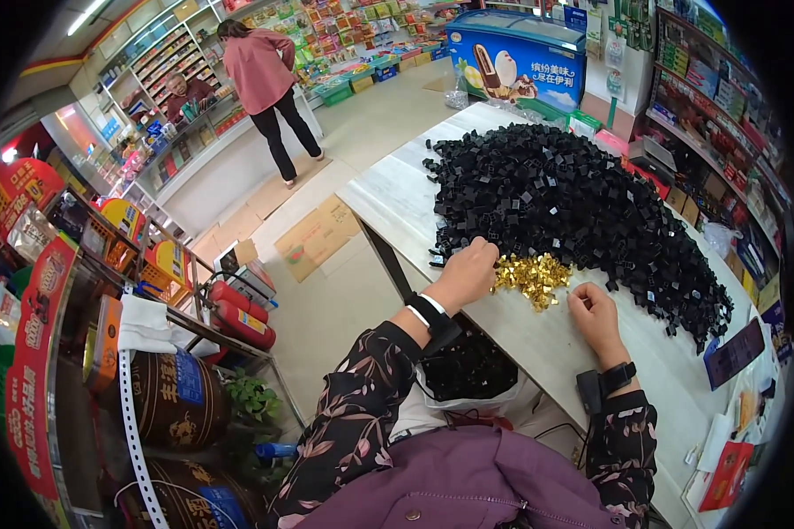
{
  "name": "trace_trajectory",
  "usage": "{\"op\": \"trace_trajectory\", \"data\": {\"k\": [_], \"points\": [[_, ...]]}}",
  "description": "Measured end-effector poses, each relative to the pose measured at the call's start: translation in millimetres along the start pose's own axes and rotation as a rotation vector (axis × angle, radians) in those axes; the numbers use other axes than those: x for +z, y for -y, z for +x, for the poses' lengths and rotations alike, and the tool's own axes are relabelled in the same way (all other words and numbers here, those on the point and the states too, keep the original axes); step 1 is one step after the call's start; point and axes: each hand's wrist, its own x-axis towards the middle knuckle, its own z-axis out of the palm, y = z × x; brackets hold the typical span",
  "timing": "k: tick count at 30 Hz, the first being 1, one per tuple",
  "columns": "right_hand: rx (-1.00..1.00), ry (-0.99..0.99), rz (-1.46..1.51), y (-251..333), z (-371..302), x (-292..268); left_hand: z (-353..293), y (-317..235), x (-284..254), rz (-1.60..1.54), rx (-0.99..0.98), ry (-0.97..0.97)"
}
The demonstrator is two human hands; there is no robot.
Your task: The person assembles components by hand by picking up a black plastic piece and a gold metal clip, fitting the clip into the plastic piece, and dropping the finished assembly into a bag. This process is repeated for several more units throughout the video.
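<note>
A large heap of small black plastic pieces (538,189) covers the far part of the pale table (397,189). At its near edge lies a small pile of shiny gold pieces (535,278). My left hand (469,271) is at the left end of the gold pile, touching the edge of the black heap, its fingers bent together; what they hold is hidden. My right hand (595,319) rests on the table just right of the gold pile, thumb and fingertips pinched; anything between them is too small to make out. Below the table edge, a bag of black pieces (468,366) sits by my lap.
A phone (735,354) leans at the table's right side, near a red packet (726,476). To the left stand red fire extinguishers (243,322) and a shelf with large brown jars (181,401). Two people are at a far counter (212,145); a chest freezer (516,62) stands beyond the table.
</note>
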Motion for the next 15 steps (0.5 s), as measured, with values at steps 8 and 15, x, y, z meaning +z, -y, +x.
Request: {"op": "trace_trajectory", "data": {"k": [8,15], "points": [[-0.016,0.004,0.042,-11.2,-1.1,-2.2,-7.4,-25.2,3.0,-0.223,-0.088,-0.161],[0.198,0.171,0.454,34.0,-14.5,0.1,-16.1,-71.8,17.2,-0.547,-0.174,-0.014]]}}
